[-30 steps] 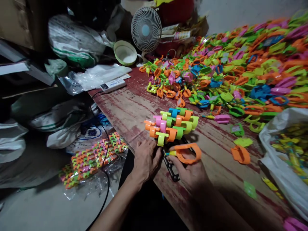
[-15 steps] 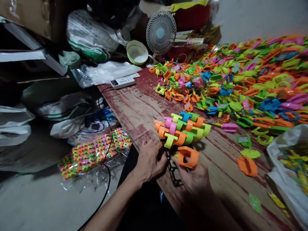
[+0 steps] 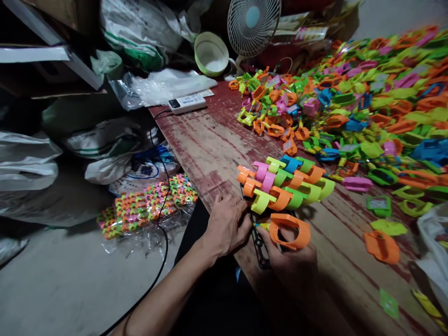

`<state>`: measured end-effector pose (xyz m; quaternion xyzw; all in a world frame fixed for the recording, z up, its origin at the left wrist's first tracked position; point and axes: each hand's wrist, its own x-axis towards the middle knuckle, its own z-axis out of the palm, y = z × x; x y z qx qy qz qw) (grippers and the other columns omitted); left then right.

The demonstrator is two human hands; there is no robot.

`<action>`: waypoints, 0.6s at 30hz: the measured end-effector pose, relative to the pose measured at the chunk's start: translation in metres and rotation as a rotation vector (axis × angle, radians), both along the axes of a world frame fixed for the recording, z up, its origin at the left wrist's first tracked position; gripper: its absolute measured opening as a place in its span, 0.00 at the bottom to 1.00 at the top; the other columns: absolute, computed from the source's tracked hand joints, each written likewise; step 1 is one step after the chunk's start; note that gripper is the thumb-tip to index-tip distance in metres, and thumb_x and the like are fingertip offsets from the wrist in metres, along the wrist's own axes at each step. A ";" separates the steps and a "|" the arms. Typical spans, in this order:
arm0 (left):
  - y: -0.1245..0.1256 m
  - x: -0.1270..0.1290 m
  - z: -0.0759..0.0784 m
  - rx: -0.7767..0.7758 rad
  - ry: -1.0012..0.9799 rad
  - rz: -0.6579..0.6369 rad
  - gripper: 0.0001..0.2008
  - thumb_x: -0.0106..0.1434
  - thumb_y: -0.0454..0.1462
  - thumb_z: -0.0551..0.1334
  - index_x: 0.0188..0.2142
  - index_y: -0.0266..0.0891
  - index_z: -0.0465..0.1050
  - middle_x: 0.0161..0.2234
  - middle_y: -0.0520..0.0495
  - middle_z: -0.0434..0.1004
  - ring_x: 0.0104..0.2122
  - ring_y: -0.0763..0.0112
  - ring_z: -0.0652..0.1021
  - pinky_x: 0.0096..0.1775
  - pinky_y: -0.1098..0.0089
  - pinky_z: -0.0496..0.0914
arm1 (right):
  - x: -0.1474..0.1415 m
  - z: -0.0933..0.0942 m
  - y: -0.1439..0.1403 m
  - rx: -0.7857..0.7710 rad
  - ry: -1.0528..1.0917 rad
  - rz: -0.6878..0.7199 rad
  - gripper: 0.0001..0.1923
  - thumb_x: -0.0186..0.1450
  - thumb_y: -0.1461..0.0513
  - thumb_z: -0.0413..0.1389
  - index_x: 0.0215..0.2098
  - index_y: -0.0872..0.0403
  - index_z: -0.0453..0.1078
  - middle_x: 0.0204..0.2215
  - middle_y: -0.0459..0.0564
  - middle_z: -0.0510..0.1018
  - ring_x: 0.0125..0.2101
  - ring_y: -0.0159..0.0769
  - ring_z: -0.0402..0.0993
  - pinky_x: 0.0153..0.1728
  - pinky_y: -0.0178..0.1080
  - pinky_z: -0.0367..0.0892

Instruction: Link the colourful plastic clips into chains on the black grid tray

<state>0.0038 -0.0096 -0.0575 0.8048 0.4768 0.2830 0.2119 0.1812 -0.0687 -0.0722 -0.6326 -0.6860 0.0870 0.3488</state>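
Observation:
My right hand is closed around an orange plastic toy piece, a hollow, open-sided band with a small yellow part at its left end. The piece is held over the near end of a black openwork plastic rack. Curled at the rack's left edge is my left hand, its fingertips partly hidden. On the rack's far part stand rows of similar curved plastic pieces in orange, yellow, pink, green and blue.
A large heap of loose coloured pieces covers the table's right and back. A white sack stands at right. Further back are a white power bank, a bowl and a fan. Bagged filled rows lie low at left.
The camera view has shifted, so the scene sits further right and slightly higher. The orange piece stays in my right hand near the rack, tilted a little differently. My left hand keeps its place.

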 end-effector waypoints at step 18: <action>-0.031 -0.033 0.030 0.402 -0.180 0.165 0.12 0.66 0.44 0.58 0.49 0.50 0.71 0.38 0.48 0.79 0.42 0.58 0.77 0.45 0.59 0.72 | -0.029 0.001 0.012 0.291 0.020 0.195 0.22 0.65 0.70 0.50 0.55 0.50 0.69 0.36 0.52 0.81 0.34 0.40 0.81 0.36 0.36 0.78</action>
